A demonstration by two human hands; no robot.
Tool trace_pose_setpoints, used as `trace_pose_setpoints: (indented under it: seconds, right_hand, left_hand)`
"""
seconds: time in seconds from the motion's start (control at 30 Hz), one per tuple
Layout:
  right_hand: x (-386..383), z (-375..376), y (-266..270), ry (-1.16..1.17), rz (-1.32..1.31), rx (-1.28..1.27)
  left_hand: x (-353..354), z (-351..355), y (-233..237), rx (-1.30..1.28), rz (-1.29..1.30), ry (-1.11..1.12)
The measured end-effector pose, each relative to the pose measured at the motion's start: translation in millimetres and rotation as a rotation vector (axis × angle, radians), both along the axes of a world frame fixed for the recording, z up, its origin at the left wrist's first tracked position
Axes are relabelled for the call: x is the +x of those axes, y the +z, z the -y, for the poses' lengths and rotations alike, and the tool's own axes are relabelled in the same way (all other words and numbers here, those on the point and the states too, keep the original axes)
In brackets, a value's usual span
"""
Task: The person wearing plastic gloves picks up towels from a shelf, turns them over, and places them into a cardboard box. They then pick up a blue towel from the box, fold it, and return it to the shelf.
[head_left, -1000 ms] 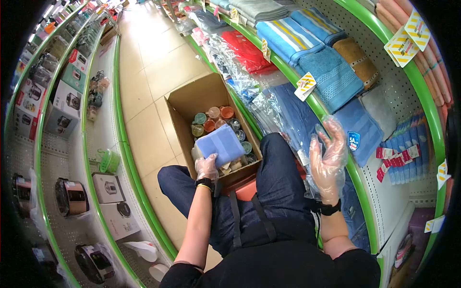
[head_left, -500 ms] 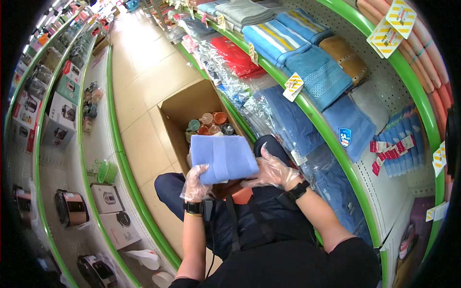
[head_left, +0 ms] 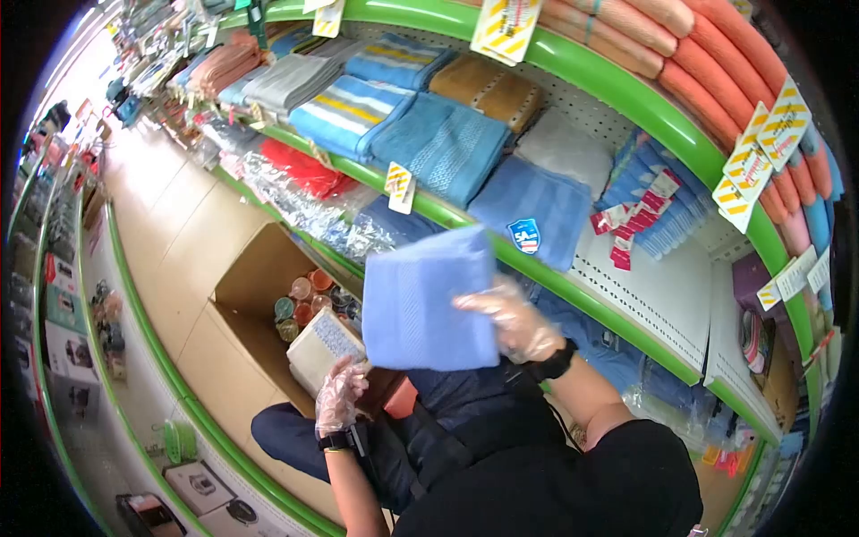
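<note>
One blue towel (head_left: 416, 304), soft and light, is pinched by the right hand (head_left: 514, 320); the fold likely grips best. Left hand (head_left: 338, 400) touches a pale pack (head_left: 320, 345), grip unclear.

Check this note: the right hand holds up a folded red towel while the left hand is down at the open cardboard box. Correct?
One detail is wrong: the towel in the right hand is blue, not red, as the head view shows. The rest stands: the left hand is down at the open cardboard box.

Cardboard box (head_left: 255, 282) partly behind blue towel (head_left: 420, 300)
</note>
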State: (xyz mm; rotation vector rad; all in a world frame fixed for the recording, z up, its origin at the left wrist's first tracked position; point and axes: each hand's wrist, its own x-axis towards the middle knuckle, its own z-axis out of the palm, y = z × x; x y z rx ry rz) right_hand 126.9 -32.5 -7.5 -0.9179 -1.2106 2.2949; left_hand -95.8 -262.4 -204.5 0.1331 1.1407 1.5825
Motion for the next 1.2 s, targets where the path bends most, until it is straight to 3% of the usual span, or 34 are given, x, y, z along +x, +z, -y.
trace_pose_setpoints:
  seconds: [0.07, 0.1, 0.17, 0.2, 0.27, 0.3, 0.37, 0.47, 0.53, 0.63, 0.83, 0.93, 1.0, 1.2]
  right_hand:
    - [35, -22, 10, -0.169, -0.032, 0.107]
    - [54, -37, 2, -0.249, -0.068, 0.174]
    - [72, -51, 25, -0.432, -0.207, 0.159]
    - [74, -58, 25, -0.435, -0.206, 0.163]
    - [74, -78, 15, -0.68, -0.122, 0.575]
    - [76, -91, 4, -0.681, -0.124, 0.579]
    - [76, -112, -12, -0.807, 0.002, 0.044]
    - [77, -109, -6, -0.792, 0.034, 0.085]
    - [78, -107, -8, -0.792, 0.082, 0.074]
    - [81, -116, -7, -0.754, 0.103, 0.062]
    - [88, -127, -13, -0.696, 0.054, 0.376]
    - [92, -139, -35, -0.668, 0.28, 0.565]
    - [90, -145, -50, -0.86, 0.47, 0.651]
    - [91, -138, -38, -0.846, 0.454, 0.611]
  left_hand:
    - [-4, 0, -25, -0.169, 0.027, 0.182]
    - [-11, 1, -40, -0.163, 0.026, 0.173]
    - [-27, 7, -69, -0.156, 0.181, 0.404]
    - [-30, 12, -78, -0.073, 0.121, 0.449]
    - [-35, 19, -93, -0.073, 0.12, 0.47]
    - [-39, 22, -101, -0.075, 0.117, 0.494]
    - [-43, 23, -109, -0.116, 0.127, 0.501]
    - [-35, 20, -99, -0.1, 0.228, 0.563]
    - [-30, 28, -95, 0.071, 0.227, 0.574]
    - [-34, 21, -92, -0.118, 0.181, 0.577]
    - [-31, 19, -86, -0.103, 0.207, 0.588]
    - [-31, 17, -85, -0.099, 0.187, 0.608]
    - [-37, 24, -97, -0.074, 0.19, 0.57]
    - [-34, 20, -94, -0.085, 0.192, 0.58]
